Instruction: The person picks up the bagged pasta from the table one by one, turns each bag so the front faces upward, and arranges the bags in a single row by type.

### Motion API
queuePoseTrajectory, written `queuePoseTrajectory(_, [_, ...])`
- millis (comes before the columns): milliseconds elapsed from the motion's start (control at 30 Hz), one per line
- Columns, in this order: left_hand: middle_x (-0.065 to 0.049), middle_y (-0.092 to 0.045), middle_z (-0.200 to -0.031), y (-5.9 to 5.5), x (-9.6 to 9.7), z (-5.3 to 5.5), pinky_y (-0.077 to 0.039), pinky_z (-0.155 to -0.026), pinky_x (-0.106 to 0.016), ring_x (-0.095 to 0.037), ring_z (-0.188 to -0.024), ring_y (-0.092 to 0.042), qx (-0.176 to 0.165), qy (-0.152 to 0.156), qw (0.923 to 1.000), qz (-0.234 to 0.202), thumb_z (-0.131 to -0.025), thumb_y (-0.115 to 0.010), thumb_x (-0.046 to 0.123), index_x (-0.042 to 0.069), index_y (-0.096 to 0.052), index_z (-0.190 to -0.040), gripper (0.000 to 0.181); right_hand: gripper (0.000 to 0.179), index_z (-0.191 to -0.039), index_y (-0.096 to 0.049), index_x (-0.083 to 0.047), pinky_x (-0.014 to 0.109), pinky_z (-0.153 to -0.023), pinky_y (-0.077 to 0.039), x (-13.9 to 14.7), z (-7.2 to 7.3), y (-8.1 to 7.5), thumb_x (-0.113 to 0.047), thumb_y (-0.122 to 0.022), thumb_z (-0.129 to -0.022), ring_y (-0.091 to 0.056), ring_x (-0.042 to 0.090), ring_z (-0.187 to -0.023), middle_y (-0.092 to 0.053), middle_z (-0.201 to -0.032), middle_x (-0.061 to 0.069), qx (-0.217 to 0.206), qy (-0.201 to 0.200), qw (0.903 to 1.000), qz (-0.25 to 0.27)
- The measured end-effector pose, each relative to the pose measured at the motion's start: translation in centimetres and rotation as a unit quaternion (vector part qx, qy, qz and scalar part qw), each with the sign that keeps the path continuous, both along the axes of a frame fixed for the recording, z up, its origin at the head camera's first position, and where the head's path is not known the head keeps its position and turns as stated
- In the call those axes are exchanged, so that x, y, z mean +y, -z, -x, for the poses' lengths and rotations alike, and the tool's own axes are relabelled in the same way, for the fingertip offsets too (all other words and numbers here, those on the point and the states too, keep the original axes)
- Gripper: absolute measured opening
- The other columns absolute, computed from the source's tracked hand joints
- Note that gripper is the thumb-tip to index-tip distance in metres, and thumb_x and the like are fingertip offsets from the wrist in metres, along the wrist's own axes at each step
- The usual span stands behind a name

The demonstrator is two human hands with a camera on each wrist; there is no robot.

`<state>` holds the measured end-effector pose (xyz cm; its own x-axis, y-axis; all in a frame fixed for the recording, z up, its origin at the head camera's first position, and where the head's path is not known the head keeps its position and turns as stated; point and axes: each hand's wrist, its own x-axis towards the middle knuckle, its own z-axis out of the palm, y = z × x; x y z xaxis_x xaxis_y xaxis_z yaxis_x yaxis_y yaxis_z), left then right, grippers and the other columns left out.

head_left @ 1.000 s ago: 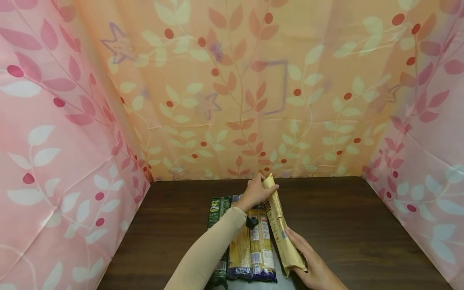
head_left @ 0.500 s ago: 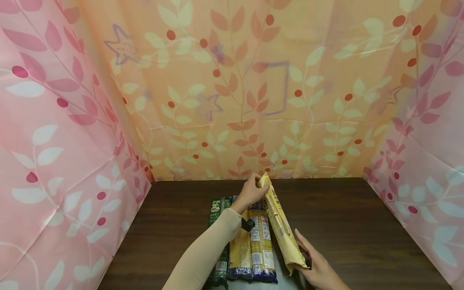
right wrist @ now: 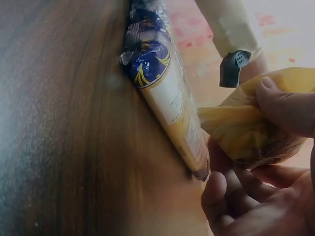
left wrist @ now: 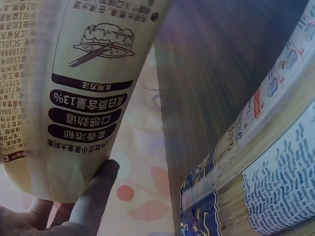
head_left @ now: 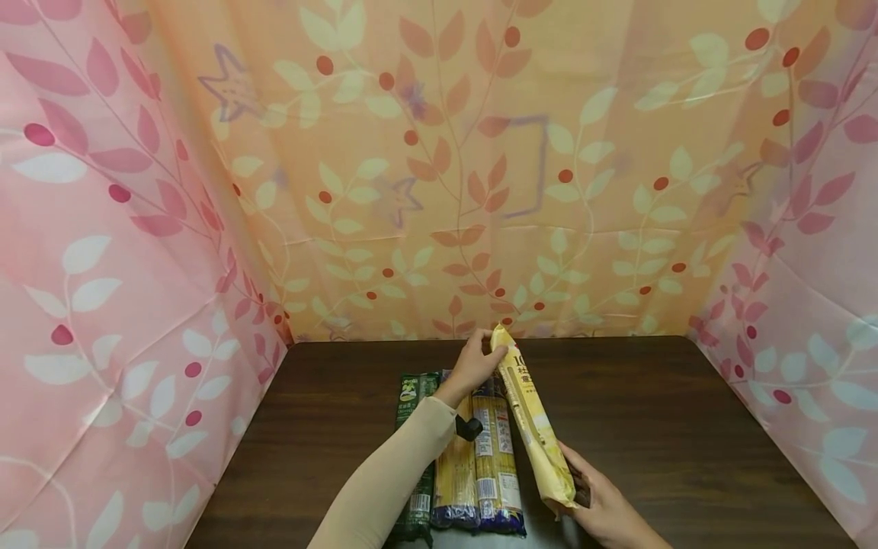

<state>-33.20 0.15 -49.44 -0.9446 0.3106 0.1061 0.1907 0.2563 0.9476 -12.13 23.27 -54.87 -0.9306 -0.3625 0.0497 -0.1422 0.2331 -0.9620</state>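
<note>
A long yellow pack of spaghetti (head_left: pixel 538 431) is held up at a slant, its printed front partly turned to the head view. My left hand (head_left: pixel 473 367) pinches its far end between thumb and fingers. At the near end my right hand (head_left: pixel 607 503) grips it; the right wrist view has the thumb (right wrist: pixel 290 108) on top of the yellow wrapper (right wrist: pixel 236 130) and fingers below. In the left wrist view the pack's back (left wrist: pixel 88 118) carries dark labels and a bowl drawing. Beside it lies a clear spaghetti pack with blue ends (head_left: pixel 495 457).
Left of that pack lie another clear spaghetti pack (head_left: pixel 455 488) and a dark green pack (head_left: pixel 411 396), side by side and partly under my left arm. They lie on a dark wooden table (head_left: pixel 329 427). Patterned cloth (head_left: pixel 604 252) hangs behind and at both sides.
The yellow pack has rolled, so more of its printed front shows, and its far end has shifted slightly left. My right hand has moved down to the pack's near end.
</note>
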Motion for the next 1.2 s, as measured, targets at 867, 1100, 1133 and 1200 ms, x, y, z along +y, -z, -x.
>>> queuePoseTrajectory(867, [-0.007, -0.062, -0.115, -1.3, -0.7, -0.3, -0.050, -0.085, -0.057, -0.024, -0.090, -0.059, -0.062, 0.043, 0.9971, -0.009, -0.100, -0.072, 0.059, 0.021, -0.059, -0.126, 0.048, 0.111, -0.167, -0.023, 0.007, 0.022, -0.078, -0.054, 0.4, 0.4, 1.1, 0.031, -0.071, -0.070, -0.054, -0.001, -0.122, -0.043, -0.133, 0.025, 0.245, -0.008, 0.9694, -0.016])
queuePoseTrajectory(1100, [-0.008, -0.062, -0.105, -0.9, 0.5, -0.4, -0.054, -0.087, -0.061, -0.020, -0.081, -0.057, -0.074, 0.018, 0.9969, -0.019, -0.097, -0.081, 0.049, 0.016, -0.058, -0.123, 0.048, 0.115, -0.164, -0.036, 0.005, 0.020, -0.076, -0.046, 0.7, 0.1, 0.9, 0.021, -0.084, -0.061, -0.048, 0.001, -0.113, -0.051, -0.131, 0.010, 0.333, 0.054, 0.9287, -0.155])
queuePoseTrajectory(1133, [-0.008, -0.062, -0.106, -0.7, 0.7, -0.4, -0.055, -0.087, -0.060, -0.019, -0.081, -0.059, -0.074, 0.016, 0.9969, -0.021, -0.097, -0.082, 0.047, 0.016, -0.057, -0.124, 0.048, 0.115, -0.163, -0.036, 0.006, 0.020, -0.076, -0.046, 0.7, 0.1, 0.9, 0.021, -0.084, -0.060, -0.048, 0.000, -0.113, -0.051, -0.131, 0.010, 0.337, 0.055, 0.9262, -0.161])
queuePoseTrajectory(1200, [-0.009, -0.063, -0.110, -0.5, 1.0, -0.4, -0.056, -0.087, -0.059, -0.020, -0.083, -0.060, -0.074, 0.011, 0.9970, -0.022, -0.097, -0.082, 0.044, 0.016, -0.057, -0.125, 0.047, 0.115, -0.162, -0.038, 0.007, 0.018, -0.077, -0.046, 0.8, 0.1, 0.9, 0.021, -0.084, -0.059, -0.047, 0.000, -0.113, -0.050, -0.131, 0.010, 0.347, 0.057, 0.9205, -0.169])
